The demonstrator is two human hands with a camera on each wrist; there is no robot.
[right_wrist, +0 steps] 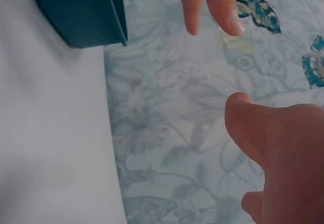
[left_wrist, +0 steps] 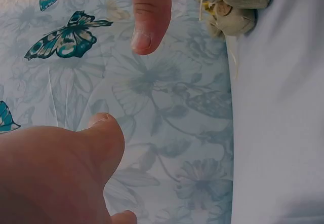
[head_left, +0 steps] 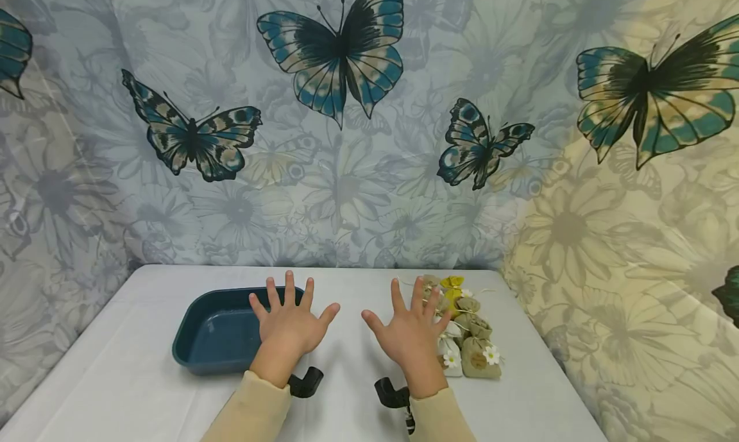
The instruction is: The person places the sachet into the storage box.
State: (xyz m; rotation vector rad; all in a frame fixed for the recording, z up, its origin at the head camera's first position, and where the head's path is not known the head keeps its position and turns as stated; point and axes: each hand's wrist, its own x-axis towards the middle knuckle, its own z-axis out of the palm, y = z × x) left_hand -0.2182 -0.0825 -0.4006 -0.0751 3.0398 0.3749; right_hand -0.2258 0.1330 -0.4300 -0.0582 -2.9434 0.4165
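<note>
Both hands are held up above the table with fingers spread, and neither holds anything. The left hand (head_left: 291, 323) hovers in front of the right part of a dark teal plastic tub (head_left: 216, 339), hiding some of its rim. My right hand (head_left: 411, 336) is raised before a group of small drawstring pouches (head_left: 480, 358) and covers part of them. The pouches are tan, white and yellow, several with white daisies. In the left wrist view the left thumb (left_wrist: 109, 138) shows, with pouches (left_wrist: 235, 19) at the top. The right wrist view shows the right thumb (right_wrist: 240, 117) and the tub's side (right_wrist: 81, 13).
A white cloth (head_left: 346, 403) covers the table. Behind it hangs a curtain (head_left: 346, 204) printed with flowers and butterflies, which also runs along both sides. Black wrist mounts (head_left: 306, 383) sit at the cuffs of the cream sleeves (head_left: 251, 410).
</note>
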